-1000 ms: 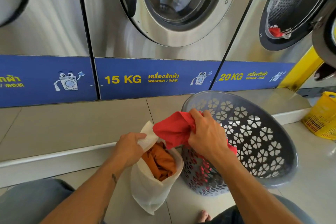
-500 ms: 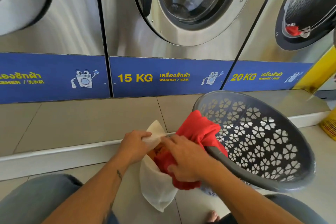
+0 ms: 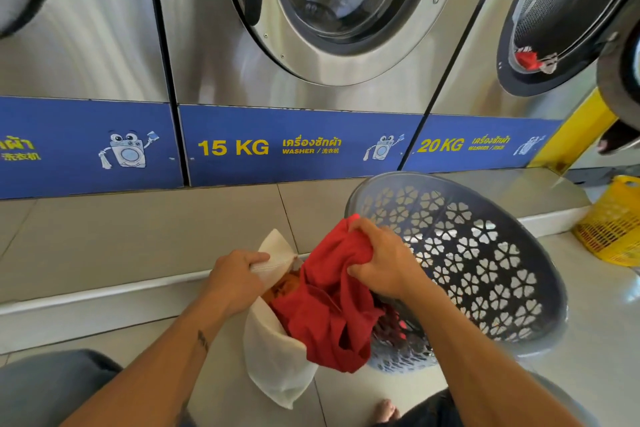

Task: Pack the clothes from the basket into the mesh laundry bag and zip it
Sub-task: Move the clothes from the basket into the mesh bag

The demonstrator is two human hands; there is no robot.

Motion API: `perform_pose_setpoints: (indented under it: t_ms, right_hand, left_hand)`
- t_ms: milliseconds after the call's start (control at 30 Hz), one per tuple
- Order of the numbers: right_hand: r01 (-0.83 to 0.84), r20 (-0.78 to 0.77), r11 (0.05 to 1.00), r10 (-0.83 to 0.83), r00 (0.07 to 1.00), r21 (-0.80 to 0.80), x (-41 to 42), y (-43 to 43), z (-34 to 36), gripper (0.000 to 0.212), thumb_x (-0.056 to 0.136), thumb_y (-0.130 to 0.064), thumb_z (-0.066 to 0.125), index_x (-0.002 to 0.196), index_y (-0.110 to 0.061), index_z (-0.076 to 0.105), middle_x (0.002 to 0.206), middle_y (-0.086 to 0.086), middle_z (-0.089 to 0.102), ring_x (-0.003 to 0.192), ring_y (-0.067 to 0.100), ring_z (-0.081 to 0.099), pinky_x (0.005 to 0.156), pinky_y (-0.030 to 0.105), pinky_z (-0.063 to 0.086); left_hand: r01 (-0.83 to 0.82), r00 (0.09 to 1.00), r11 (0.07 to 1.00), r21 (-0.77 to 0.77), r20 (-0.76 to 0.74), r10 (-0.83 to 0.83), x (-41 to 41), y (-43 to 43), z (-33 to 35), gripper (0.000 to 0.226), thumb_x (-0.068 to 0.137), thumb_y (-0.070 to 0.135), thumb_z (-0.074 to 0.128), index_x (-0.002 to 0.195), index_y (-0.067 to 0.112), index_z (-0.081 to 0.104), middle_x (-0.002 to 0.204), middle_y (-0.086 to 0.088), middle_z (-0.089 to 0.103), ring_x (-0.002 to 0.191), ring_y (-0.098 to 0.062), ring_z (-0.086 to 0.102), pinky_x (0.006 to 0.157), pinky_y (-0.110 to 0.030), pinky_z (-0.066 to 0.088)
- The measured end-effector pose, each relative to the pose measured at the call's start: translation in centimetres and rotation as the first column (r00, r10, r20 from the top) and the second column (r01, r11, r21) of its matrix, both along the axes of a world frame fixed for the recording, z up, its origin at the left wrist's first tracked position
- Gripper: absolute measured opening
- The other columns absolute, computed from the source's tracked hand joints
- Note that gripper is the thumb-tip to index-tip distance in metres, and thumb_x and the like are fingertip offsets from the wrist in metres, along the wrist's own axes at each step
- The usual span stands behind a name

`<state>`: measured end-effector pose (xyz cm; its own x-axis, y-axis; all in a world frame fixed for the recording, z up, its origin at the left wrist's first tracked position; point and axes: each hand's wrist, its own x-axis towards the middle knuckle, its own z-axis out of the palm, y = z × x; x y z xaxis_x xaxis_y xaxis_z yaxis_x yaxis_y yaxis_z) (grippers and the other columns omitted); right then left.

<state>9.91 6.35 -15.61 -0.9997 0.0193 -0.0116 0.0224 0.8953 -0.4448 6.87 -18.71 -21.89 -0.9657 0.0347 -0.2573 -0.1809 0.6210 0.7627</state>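
Observation:
A white mesh laundry bag (image 3: 273,354) stands on the floor with its mouth open. My left hand (image 3: 235,279) grips the bag's upper edge and holds it open. An orange garment (image 3: 282,288) shows inside the bag. My right hand (image 3: 384,262) grips a bunched red garment (image 3: 329,308) that drapes over the bag's mouth and down its right side. The grey perforated basket (image 3: 485,274) leans tilted to the right of the bag, touching the red garment; some dark red cloth lies at its bottom.
Steel washing machines (image 3: 311,28) line the raised tiled step (image 3: 138,236) ahead. The right machine's door hangs open with a red item (image 3: 526,59) inside. A yellow basket (image 3: 613,222) sits far right. My knees and a bare foot (image 3: 386,409) are below.
My right hand has lifted from inside the bag's mouth and now grips the red garment higher up, near the basket rim. More red cloth hangs over the bag. The left hand holds as before.

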Motion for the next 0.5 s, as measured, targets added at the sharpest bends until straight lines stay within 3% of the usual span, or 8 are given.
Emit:
perform_pose_setpoints:
  t_ms: [167,367,500]
  right_hand:
    - [0.073,-0.102,0.988,-0.059,0.993,0.138,0.6,-1.1,0.0,0.047,0.069,-0.031,0.066,0.113,-0.033,0.05,0.097,0.0,0.047,0.082,0.032,0.058,0.066,0.039,0.052]
    - [0.081,-0.122,0.991,-0.068,0.99,0.106,1.2,-1.5,1.1,0.046,0.066,-0.026,0.069,0.108,-0.036,0.052,0.098,-0.003,0.054,0.087,0.029,0.061,0.071,0.038,0.05]
    - [0.096,-0.315,0.974,-0.028,0.949,0.203,1.7,-2.8,3.2,0.055,0.068,-0.014,0.065,0.122,-0.024,0.057,0.101,0.006,0.056,0.088,0.04,0.062,0.067,0.042,0.052]
  left_hand:
    - [-0.001,1.0,1.0,0.01,0.012,0.001,0.3,-0.3,0.2,0.049,0.085,0.004,0.059,0.129,0.027,0.064,0.138,-0.009,0.053,0.109,-0.028,0.058,0.096,-0.041,0.053]
    - [0.012,1.0,1.0,0.018,0.024,-0.013,0.8,-1.0,0.6,0.051,0.086,0.002,0.059,0.131,0.024,0.062,0.139,-0.007,0.053,0.114,-0.028,0.056,0.1,-0.04,0.05]
    - [0.026,1.0,1.0,0.014,0.008,-0.026,1.1,-1.5,0.8,0.046,0.086,0.009,0.06,0.131,0.019,0.063,0.139,-0.007,0.055,0.12,-0.027,0.055,0.105,-0.039,0.045]
